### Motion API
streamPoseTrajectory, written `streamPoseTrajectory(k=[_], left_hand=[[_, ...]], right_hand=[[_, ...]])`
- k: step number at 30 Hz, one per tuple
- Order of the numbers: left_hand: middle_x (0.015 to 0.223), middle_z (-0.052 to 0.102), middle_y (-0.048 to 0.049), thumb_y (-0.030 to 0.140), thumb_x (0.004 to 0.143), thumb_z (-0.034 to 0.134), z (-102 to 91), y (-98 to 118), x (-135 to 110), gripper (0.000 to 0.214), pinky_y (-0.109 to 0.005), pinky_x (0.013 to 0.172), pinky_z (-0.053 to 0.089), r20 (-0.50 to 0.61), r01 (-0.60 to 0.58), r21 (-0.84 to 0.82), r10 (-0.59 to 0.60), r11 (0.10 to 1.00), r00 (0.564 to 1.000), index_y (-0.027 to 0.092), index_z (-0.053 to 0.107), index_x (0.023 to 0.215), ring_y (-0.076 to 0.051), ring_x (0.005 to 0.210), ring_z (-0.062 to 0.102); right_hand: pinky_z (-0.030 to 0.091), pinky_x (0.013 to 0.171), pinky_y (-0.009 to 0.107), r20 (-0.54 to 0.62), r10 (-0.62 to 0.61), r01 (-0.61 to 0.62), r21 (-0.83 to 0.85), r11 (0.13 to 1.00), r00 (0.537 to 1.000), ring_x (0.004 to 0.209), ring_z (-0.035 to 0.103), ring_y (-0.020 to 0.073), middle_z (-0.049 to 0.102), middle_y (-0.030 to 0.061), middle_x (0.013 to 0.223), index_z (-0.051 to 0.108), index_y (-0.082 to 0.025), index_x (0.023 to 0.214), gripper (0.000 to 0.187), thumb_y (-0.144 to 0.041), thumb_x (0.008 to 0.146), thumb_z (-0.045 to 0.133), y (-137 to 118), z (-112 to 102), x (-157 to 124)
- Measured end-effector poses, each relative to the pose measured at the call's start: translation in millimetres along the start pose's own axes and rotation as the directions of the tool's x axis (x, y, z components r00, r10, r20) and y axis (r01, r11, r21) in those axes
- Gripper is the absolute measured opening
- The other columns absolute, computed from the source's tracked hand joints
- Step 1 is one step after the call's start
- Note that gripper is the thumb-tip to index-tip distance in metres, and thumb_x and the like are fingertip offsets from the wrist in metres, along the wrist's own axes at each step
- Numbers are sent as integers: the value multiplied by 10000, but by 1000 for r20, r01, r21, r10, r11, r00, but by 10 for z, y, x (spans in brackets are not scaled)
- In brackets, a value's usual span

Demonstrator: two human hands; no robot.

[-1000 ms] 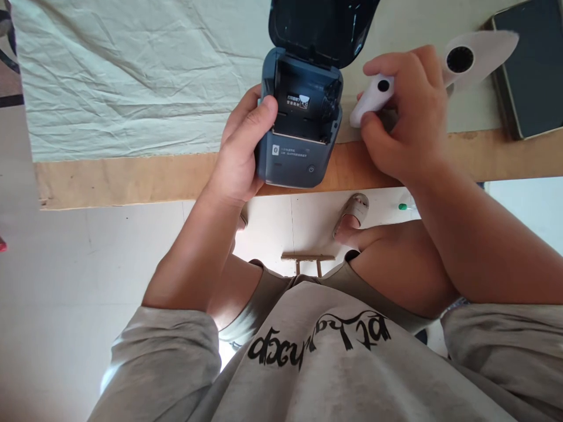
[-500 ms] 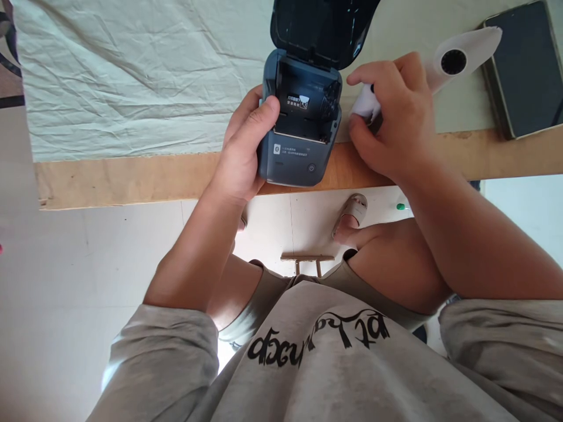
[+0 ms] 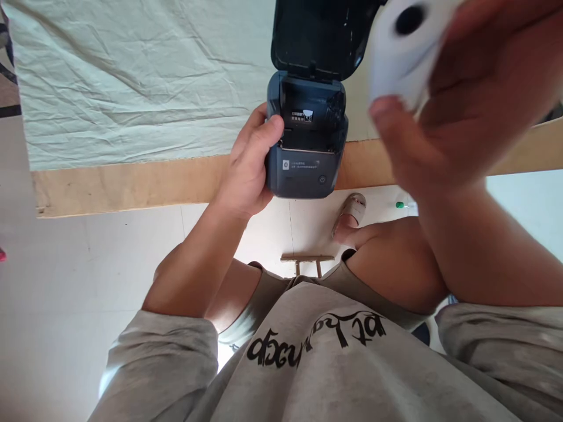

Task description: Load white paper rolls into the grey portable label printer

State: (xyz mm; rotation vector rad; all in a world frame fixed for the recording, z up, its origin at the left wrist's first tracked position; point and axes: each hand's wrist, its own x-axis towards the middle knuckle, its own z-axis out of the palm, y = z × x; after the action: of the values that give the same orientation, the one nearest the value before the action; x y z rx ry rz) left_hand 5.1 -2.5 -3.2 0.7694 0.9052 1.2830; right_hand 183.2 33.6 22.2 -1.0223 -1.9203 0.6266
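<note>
My left hand (image 3: 255, 158) is closed around the left side of a dark blue-grey label printer (image 3: 303, 173), its thumb on the rim of the open bay. The printer's black lid (image 3: 319, 38) is swung back, and the bay shows a small printed sticker inside but no roll. Raised close to the camera at the upper right, my right hand (image 3: 475, 99) is blurred by motion. It grips a white paper roll (image 3: 396, 64) with a dark round core hole, thumb against its lower edge. The far fingers are partly cut off by the frame.
A pale green cloth (image 3: 145, 76) covers the table, whose bare wooden edge (image 3: 132, 190) runs along the front. Below are a slippered foot (image 3: 354, 208), a small wooden stool (image 3: 308, 258) and a green-capped object (image 3: 400, 205) on the floor.
My right hand has risen from beside the printer toward the upper right, bringing the white roll nearer the camera. The phone-like slab at the right is now hidden. The printer has shifted slightly down.
</note>
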Motion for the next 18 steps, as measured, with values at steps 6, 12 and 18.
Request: streamPoseTrajectory(k=[6, 12, 18], left_hand=[[894, 617, -22, 326, 835, 461, 10, 33, 3, 167, -285, 725, 494, 36, 19, 60, -21, 998, 999, 239, 562, 935, -206, 942, 595], [884, 595, -29, 315, 853, 450, -18, 29, -13, 185, -284, 719, 493, 55, 20, 55, -24, 998, 998, 212, 538, 978, -204, 949, 587], [837, 592, -15, 319, 850, 459, -13, 27, -16, 162, -257, 624, 471, 62, 12, 42, -14, 999, 998, 228, 533, 961, -185, 842, 602]], right_hand=[[463, 683, 270, 112, -176, 205, -363, 909, 978, 871, 599, 133, 597, -10, 1000, 456, -223, 933, 206, -258, 744, 530, -38, 174, 55], [422, 641, 254, 90, -191, 211, -393, 895, 978, 813, 597, 125, 605, -27, 894, 476, -204, 831, 115, -195, 726, 523, -27, 195, 101], [421, 652, 257, 71, -198, 210, -407, 889, 978, 811, 593, 144, 597, -11, 846, 506, -189, 841, 167, -154, 683, 544, -83, 167, 82]])
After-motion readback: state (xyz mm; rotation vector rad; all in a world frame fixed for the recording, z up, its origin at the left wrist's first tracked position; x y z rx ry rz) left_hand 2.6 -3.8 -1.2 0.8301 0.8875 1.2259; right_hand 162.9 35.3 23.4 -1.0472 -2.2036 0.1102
